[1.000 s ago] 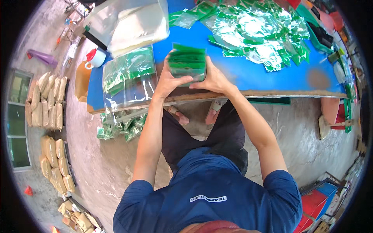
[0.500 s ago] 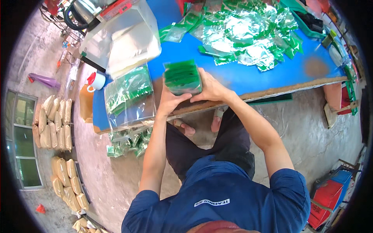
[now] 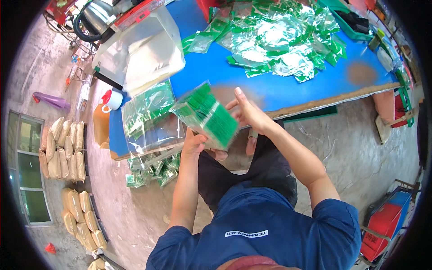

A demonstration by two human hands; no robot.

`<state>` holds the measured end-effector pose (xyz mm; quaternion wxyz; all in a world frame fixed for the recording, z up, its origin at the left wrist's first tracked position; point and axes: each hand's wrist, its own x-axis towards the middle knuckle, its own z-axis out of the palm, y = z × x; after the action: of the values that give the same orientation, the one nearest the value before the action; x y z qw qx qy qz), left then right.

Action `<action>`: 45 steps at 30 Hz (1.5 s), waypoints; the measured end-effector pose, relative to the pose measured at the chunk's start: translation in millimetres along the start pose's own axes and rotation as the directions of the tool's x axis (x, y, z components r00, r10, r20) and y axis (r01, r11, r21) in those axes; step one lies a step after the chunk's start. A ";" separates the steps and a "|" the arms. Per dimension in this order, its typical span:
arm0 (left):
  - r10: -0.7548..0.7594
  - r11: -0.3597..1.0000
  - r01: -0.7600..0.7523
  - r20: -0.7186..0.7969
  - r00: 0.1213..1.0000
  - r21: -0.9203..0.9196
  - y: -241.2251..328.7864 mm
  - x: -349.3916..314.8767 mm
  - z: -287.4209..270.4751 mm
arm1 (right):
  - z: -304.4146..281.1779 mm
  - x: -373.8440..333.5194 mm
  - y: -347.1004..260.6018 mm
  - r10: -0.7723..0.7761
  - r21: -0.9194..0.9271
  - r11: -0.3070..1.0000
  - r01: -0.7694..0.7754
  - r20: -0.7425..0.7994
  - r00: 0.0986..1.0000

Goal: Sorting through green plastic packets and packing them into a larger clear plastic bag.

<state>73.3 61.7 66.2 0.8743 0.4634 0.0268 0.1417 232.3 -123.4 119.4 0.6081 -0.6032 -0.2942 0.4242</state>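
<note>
A thick stack of green packets [image 3: 211, 118] is held tilted over the table's near edge. My left hand [image 3: 195, 143] grips it from below at its left end. Just right of the stack, my right hand [image 3: 252, 114] is open with fingers apart; it seems clear of the packets. Beside my left hand lies a clear plastic bag [image 3: 150, 110] with green packets inside, partly overhanging the edge. Farther back, a loose heap of shiny green and silver packets [image 3: 283, 38] spreads over the blue table [image 3: 207, 67].
At the back left stand a translucent plastic bin [image 3: 148, 54], a kettle [image 3: 95, 18] and a white mug with a red lid [image 3: 112, 99]. More green packets [image 3: 155, 171] sit below the table edge. Brown sacks [image 3: 63, 148] are stacked left; a red cart [image 3: 380, 229] stands right.
The stack has turned from upright to tilted and come nearer to me. My right hand has let go and opened beside it, while the left keeps hold.
</note>
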 end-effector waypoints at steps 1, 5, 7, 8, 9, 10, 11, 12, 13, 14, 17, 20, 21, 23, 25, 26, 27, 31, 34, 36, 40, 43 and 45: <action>0.000 1.000 0.000 -0.005 1.000 0.001 1.1 -4.8 2.9 | 10.7 -7.8 -4.1 0.173 0.245 0.944 -0.219 0.198 0.965; -0.142 0.966 0.141 -0.010 0.990 0.216 -9.8 -19.1 -23.5 | 59.6 -24.7 33.3 -0.020 0.637 0.391 -0.665 0.728 0.686; -0.130 0.962 0.109 0.066 0.989 0.250 -3.4 -15.5 -10.3 | 64.1 -27.7 50.6 0.025 0.736 0.277 -0.617 0.637 0.771; -0.120 0.956 0.073 0.148 0.982 0.286 3.5 -14.9 0.5 | 59.0 -29.3 61.1 0.021 0.767 0.222 -0.603 0.614 0.789; -0.047 0.887 -0.014 0.120 0.992 0.462 18.2 -17.3 16.2 | 55.1 -36.3 50.5 0.100 0.814 0.299 -0.499 0.493 0.864; -0.045 0.891 -0.006 0.104 0.994 0.453 30.5 -19.5 34.8 | 45.6 -40.7 37.0 0.166 0.836 0.388 -0.387 0.350 0.922; -0.050 0.953 0.076 -0.094 0.994 0.294 40.2 -20.9 54.8 | 27.5 -40.1 36.0 0.113 0.798 0.499 -0.338 0.327 0.938; -0.084 0.986 0.121 -0.284 0.955 0.114 43.2 -23.7 64.3 | 13.1 -38.4 33.7 0.055 0.747 0.601 -0.282 0.314 0.948; -0.007 0.979 0.001 -0.030 1.000 -0.203 40.1 -31.3 51.0 | 12.6 -36.9 28.1 0.050 0.578 0.806 -0.126 0.146 0.988; -0.013 0.947 0.027 0.045 0.999 -0.321 33.6 -35.7 41.5 | 12.8 -35.9 19.5 -0.009 0.336 0.942 0.012 -0.011 1.000; -0.054 0.995 0.077 -0.288 0.956 0.067 19.6 -43.5 44.2 | 22.7 -39.4 9.3 -0.092 -0.130 0.987 0.090 -0.008 0.996; 0.129 0.953 0.047 -0.542 0.830 0.299 -1.1 -36.4 58.5 | 34.8 -44.5 -4.3 -0.200 -0.346 0.915 0.206 0.055 0.978; 0.158 0.957 0.008 -0.544 0.824 0.290 -7.9 -34.7 59.9 | 33.8 -47.4 -6.8 -0.222 -0.412 0.885 0.217 0.037 0.974; 0.214 0.952 -0.043 -0.563 0.798 0.302 -14.2 -41.8 59.4 | 37.4 -47.6 -9.9 -0.165 -0.370 0.912 0.178 0.068 0.984; 0.211 0.961 -0.063 -0.568 0.795 0.269 -17.0 -53.2 49.0 | 41.6 -45.0 -10.5 -0.158 -0.313 0.930 0.191 0.126 0.979; 0.239 0.947 -0.056 -0.574 0.783 0.317 -17.6 -60.0 39.0 | 43.3 -42.4 -10.9 -0.155 -0.267 0.944 0.193 0.157 0.975; 0.322 0.927 -0.133 -0.560 0.763 0.351 -8.9 -65.2 32.9 | 42.8 -40.4 -11.5 -0.198 -0.280 0.928 0.246 0.191 0.962; 0.805 0.319 0.068 -0.308 0.507 0.945 58.0 -94.4 -14.4 | 29.1 -24.5 -11.3 -0.559 -0.373 0.767 0.523 0.013 0.829; 0.783 -0.274 0.238 0.072 0.618 0.932 104.9 -107.6 -58.4 | 11.0 5.9 23.2 -0.732 -0.466 0.672 0.575 -0.306 0.608; 0.585 -0.594 0.246 0.201 0.786 0.766 121.3 -108.1 -81.8 | -6.6 24.8 48.0 -0.789 -0.705 0.532 0.470 -0.213 0.576; 0.560 -0.634 0.176 0.291 0.776 0.753 147.3 -114.6 -111.8 | 6.5 16.6 44.6 -0.771 -0.749 0.502 0.433 -0.160 0.616; 0.593 -0.614 0.135 0.342 0.729 0.777 159.6 -110.2 -117.0 | 6.1 20.8 47.0 -0.828 -0.726 0.461 0.511 -0.145 0.541; 0.593 -0.580 0.109 0.327 0.736 0.807 163.1 -103.2 -108.6 | 1.0 26.4 46.0 -0.852 -0.729 0.435 0.528 -0.145 0.503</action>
<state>-81.3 207.3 129.0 -0.0796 0.8996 0.1751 0.3921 236.4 -104.0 70.3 0.5575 -0.6618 -0.4731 -0.1652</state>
